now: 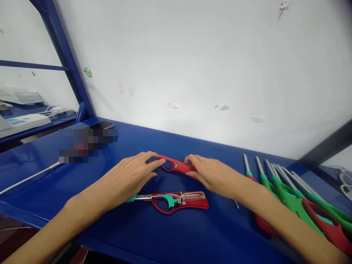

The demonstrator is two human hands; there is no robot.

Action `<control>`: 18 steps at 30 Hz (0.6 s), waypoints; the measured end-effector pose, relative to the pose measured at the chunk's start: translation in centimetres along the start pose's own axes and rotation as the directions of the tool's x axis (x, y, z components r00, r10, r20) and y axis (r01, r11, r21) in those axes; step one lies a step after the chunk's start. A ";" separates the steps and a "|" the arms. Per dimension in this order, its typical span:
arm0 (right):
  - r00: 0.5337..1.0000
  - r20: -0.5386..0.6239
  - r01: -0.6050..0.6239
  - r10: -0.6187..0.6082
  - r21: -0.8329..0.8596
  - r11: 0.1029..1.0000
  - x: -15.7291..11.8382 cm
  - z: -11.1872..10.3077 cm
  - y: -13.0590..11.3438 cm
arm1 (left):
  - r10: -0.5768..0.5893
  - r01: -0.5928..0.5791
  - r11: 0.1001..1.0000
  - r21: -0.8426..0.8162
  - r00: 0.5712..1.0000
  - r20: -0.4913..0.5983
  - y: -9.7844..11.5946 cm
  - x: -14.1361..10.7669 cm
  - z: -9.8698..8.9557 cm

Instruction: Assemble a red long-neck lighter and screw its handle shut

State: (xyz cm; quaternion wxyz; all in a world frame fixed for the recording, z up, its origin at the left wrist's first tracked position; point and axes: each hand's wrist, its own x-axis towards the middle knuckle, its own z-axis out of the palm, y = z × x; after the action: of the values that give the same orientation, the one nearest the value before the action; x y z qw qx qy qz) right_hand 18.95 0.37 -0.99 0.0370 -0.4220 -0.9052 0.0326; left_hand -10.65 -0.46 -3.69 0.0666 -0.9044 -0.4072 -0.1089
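Between my two hands is a red half-shell of a gas lighter (pixel 178 167), with a finger loop and a small green spot. My left hand (pixel 137 167) pinches its narrow left end between thumb and fingertips. At the wide end, my right hand (pixel 205 170) grips it with thumb and fingers. Nearer to me on the table lies an opened lighter (pixel 178 201), its red lower shell showing a green trigger, white wires and a clear fuel tank. Its metal tube points left, and part of it and a green collar are beneath my left hand and wrist.
Several green and red lighters (pixel 291 198) lie piled at the right, partly behind my right forearm. A phone (pixel 101 125) rests at the back left beside a blurred patch, with a white cable (pixel 30 178) trailing left. A white wall (pixel 192 73) stands behind the blue table (pixel 132 135).
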 end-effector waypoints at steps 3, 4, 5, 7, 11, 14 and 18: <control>1.000 0.009 -0.016 0.016 -0.022 1.000 -0.1 0.5 -0.5 | -0.026 0.025 1.000 -0.009 0.999 -0.034 -0.2 -0.3 0.5; 1.000 0.008 -0.015 0.015 -0.044 0.999 -0.1 0.7 -0.7 | -0.031 0.031 1.000 -0.002 0.999 -0.037 -0.2 -0.4 0.6; 1.000 0.004 -0.009 0.009 -0.076 0.997 -0.2 0.8 -0.9 | -0.035 0.035 0.999 0.003 0.999 -0.031 -0.3 -0.4 0.8; 1.000 -0.022 -0.001 -0.003 -0.159 0.987 -0.1 0.9 -1.2 | -0.040 0.040 0.999 0.010 0.999 0.004 -0.3 -0.3 0.8; 0.997 -0.071 0.005 -0.030 -0.332 0.943 -0.2 0.9 -1.2 | -0.049 0.052 0.998 -0.032 0.995 0.087 0.0 0.0 0.2; 0.996 -0.087 0.000 -0.035 -0.378 0.926 -0.5 0.5 -0.9 | -0.042 0.048 0.996 -0.073 0.996 0.075 0.2 0.2 -0.5; 0.985 -0.141 0.044 -0.098 -0.341 0.939 -1.5 0.1 -0.4 | -0.001 0.003 0.992 -0.124 1.000 0.018 0.5 0.1 -1.5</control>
State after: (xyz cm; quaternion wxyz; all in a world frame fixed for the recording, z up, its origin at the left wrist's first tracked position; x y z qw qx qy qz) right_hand 19.56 -1.06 -1.12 0.0361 -0.3903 -0.9065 -0.1570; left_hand -10.44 -1.01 -2.18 0.0066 -0.9074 -0.4010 -0.1258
